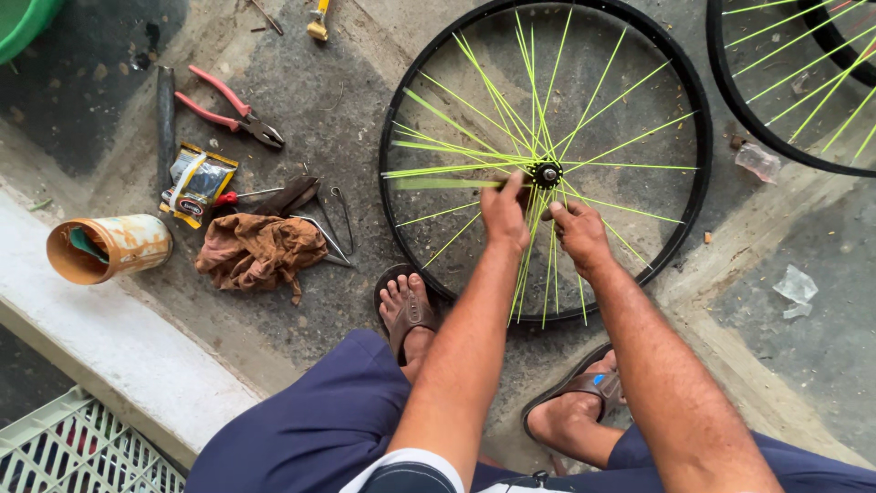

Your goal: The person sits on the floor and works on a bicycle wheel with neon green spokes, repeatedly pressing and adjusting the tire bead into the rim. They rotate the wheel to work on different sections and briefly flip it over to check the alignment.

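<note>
Left hand (505, 212): we pinch a spoke (438, 183) beside the hub (547, 173).
Right hand (578, 233): we grip spokes below it.
Wheel (693, 110): flat on the ground.

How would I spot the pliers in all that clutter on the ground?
Start at the big black wheel with yellow-green spokes lying flat on the concrete, then look left of it to the scatter of tools. The pliers lie at the top of that scatter, above the crumpled brown rag; they alone have red handles, spread apart.
</note>
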